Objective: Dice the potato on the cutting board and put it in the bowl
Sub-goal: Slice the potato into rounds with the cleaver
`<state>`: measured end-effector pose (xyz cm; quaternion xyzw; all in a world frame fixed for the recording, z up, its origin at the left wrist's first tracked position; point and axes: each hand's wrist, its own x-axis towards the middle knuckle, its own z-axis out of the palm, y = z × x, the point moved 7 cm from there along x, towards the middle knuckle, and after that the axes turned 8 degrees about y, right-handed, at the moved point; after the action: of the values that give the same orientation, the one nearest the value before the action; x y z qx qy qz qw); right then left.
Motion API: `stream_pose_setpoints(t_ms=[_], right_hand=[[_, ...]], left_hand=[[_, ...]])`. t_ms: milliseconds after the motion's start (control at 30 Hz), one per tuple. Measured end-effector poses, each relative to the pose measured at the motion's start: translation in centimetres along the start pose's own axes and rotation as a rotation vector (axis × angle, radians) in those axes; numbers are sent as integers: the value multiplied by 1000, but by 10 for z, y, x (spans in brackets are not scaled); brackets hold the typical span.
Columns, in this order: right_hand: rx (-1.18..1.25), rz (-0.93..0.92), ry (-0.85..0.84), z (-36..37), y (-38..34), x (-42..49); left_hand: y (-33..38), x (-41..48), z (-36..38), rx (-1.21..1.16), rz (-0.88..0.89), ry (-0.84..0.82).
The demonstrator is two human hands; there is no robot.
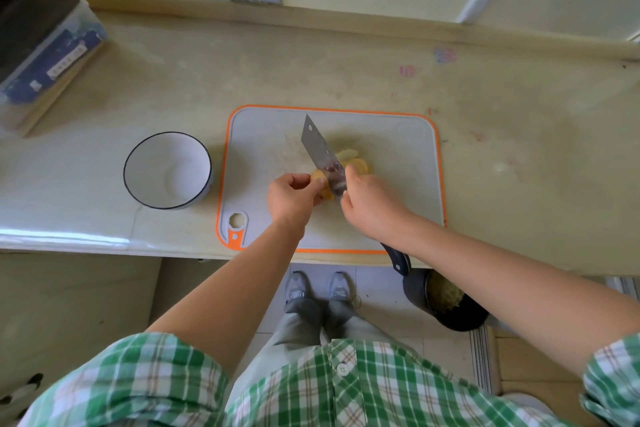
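A grey cutting board (398, 149) with an orange rim lies on the counter. On it my left hand (292, 198) pins the uncut piece of yellow potato (318, 177) with curled fingers. My right hand (372, 206) grips a cleaver (320, 149); its blade stands on the potato right beside my left fingers, tip pointing away, and the dark handle end shows under my wrist. Several cut potato slices (349, 156) lie to the right of the blade. A white bowl (138, 184) with a dark rim stands empty just left of the board.
A stack of boxes and books (45, 55) sits at the counter's far left. On the floor under the counter edge, to the right of my feet, stands a dark bin (446, 305) with scraps. A wall ledge runs behind the board.
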<state>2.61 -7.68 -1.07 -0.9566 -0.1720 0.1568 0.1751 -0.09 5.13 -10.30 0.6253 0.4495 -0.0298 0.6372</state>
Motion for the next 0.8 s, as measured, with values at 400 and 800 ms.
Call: stream_pose_setpoints(t_ms=[400,800], right_hand=[[-23,37,-12,30,1,15],[8,8,111,18,21,16]], left_hand=[[3,-3,-1,12,36,-22],[2,-3,-1,-14,23,-45]])
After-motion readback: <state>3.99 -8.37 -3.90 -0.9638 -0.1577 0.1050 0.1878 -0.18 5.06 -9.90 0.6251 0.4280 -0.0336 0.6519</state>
